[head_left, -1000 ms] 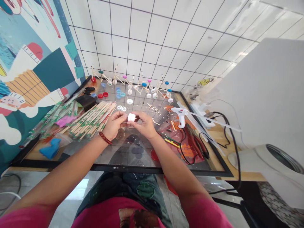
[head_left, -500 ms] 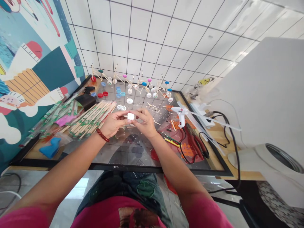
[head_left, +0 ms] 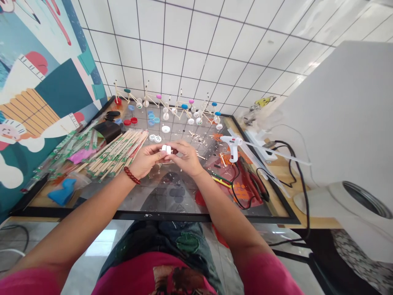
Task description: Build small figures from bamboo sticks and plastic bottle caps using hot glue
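Observation:
Between my fingertips, over the middle of the glass-topped table, is a small white piece [head_left: 166,149] that looks like two bottle caps held side by side. My left hand [head_left: 149,160] pinches it from the left, and a red bead bracelet circles that wrist. From the right, the thumb and fingers of my right hand [head_left: 186,157] close on it too. Fingers cover part of its edges. Just beyond my hands lie white caps with holes [head_left: 155,138] and a plain white cap [head_left: 166,129].
Wrapped chopsticks [head_left: 118,153] are heaped at left, near a blue plastic piece [head_left: 62,191]. A white glue gun [head_left: 232,145] rests at right, beside pliers [head_left: 253,180] and cables. Stick figures with coloured caps [head_left: 184,107] line the back. Stick scraps [head_left: 199,138] litter the glass.
The white piece has been turned slightly in my fingers, and a dividing line now shows down its middle. The view has shifted a little.

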A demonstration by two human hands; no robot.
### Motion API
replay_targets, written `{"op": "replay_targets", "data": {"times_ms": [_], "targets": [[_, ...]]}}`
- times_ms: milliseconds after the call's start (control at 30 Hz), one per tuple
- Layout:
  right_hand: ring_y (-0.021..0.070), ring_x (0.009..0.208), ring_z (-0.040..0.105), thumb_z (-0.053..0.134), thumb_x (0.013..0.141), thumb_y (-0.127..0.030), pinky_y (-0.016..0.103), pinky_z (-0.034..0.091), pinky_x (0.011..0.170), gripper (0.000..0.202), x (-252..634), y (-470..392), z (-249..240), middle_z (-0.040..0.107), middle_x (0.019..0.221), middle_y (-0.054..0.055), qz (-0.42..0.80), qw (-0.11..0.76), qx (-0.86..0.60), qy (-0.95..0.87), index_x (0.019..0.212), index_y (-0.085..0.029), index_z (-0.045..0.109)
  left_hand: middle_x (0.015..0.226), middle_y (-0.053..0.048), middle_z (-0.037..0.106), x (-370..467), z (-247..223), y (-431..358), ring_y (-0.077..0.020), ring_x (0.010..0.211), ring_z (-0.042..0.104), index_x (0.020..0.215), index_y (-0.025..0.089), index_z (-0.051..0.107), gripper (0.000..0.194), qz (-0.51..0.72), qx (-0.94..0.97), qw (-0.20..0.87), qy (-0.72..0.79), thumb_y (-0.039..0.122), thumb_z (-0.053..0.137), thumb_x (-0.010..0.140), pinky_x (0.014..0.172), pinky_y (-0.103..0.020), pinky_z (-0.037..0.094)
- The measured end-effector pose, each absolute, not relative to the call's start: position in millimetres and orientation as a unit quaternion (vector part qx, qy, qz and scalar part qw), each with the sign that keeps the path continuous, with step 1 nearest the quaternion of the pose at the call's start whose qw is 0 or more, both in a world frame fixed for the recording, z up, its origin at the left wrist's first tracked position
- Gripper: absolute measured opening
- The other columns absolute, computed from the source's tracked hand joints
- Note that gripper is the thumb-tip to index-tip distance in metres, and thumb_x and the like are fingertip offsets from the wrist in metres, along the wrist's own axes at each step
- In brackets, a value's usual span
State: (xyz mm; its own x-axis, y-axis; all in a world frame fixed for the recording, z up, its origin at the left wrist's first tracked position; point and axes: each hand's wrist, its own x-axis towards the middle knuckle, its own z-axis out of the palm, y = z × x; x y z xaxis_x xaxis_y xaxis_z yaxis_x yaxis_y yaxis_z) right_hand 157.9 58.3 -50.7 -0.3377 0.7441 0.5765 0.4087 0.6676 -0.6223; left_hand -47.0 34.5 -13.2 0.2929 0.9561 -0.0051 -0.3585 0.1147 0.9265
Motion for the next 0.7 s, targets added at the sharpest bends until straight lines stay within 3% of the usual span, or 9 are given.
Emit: {"op": "replay_targets", "data": {"times_ms": [200, 333, 400, 567, 700], "targets": [[0.0225, 0.099, 0.075, 0.079, 0.103, -0.036, 0.036, 0.066, 0.093, 0.035, 157.1, 54.7, -52.1, 0.079, 0.118, 0.009, 0.149, 0.409, -0.372, -0.82, 0.137, -0.027, 0.083, 0.081, -0.006, 0.083, -51.7, -14.0, 35.9, -0.0182, 0.071, 0.076, 0.091, 0.015, 0.089, 0.053, 0.473, 0.474, 0.639, 0.379, 0.041, 0.113, 0.052, 0.072, -0.031, 0.066], [0.0226, 0.096, 0.074, 0.083, 0.102, -0.043, 0.035, 0.065, 0.09, 0.031, 154.1, 51.6, -50.2, 0.076, 0.107, 0.008, 0.158, 0.403, -0.378, -0.819, 0.126, -0.024, 0.086, 0.073, -0.007, 0.079, -53.2, -17.2, 36.1, -0.0178, 0.063, 0.072, 0.082, 0.015, 0.087, 0.04, 0.452, 0.474, 0.645, 0.395, 0.046, 0.108, 0.066, 0.064, -0.029, 0.064], [0.022, 0.093, 0.074, 0.087, 0.099, -0.05, 0.035, 0.065, 0.089, 0.038, 152.4, 51.4, -50.6, 0.076, 0.106, 0.007, 0.169, 0.405, -0.38, -0.815, 0.127, -0.024, 0.085, 0.068, -0.007, 0.075, -53.2, -18.7, 37.3, -0.0174, 0.059, 0.07, 0.078, 0.015, 0.084, 0.039, 0.439, 0.458, 0.666, 0.393, 0.048, 0.104, 0.074, 0.06, -0.028, 0.062], [0.0246, 0.092, 0.074, 0.095, 0.088, -0.059, 0.042, 0.067, 0.09, 0.073, 148.2, 52.6, -54.8, 0.078, 0.116, 0.009, 0.186, 0.421, -0.37, -0.807, 0.151, -0.027, 0.073, 0.065, -0.007, 0.074, -51.0, -20.0, 39.4, -0.0164, 0.054, 0.067, 0.076, 0.015, 0.08, 0.047, 0.431, 0.417, 0.685, 0.413, 0.057, 0.098, 0.082, 0.052, -0.027, 0.06], [0.0238, 0.095, 0.074, 0.084, 0.099, -0.055, 0.04, 0.068, 0.092, 0.047, 147.5, 53.1, -54.9, 0.08, 0.115, 0.009, 0.192, 0.437, -0.373, -0.796, 0.137, -0.028, 0.08, 0.066, -0.007, 0.074, -51.1, -16.8, 39.8, -0.0171, 0.057, 0.07, 0.077, 0.015, 0.079, 0.043, 0.434, 0.401, 0.688, 0.421, 0.053, 0.096, 0.087, 0.056, -0.026, 0.062]]}}
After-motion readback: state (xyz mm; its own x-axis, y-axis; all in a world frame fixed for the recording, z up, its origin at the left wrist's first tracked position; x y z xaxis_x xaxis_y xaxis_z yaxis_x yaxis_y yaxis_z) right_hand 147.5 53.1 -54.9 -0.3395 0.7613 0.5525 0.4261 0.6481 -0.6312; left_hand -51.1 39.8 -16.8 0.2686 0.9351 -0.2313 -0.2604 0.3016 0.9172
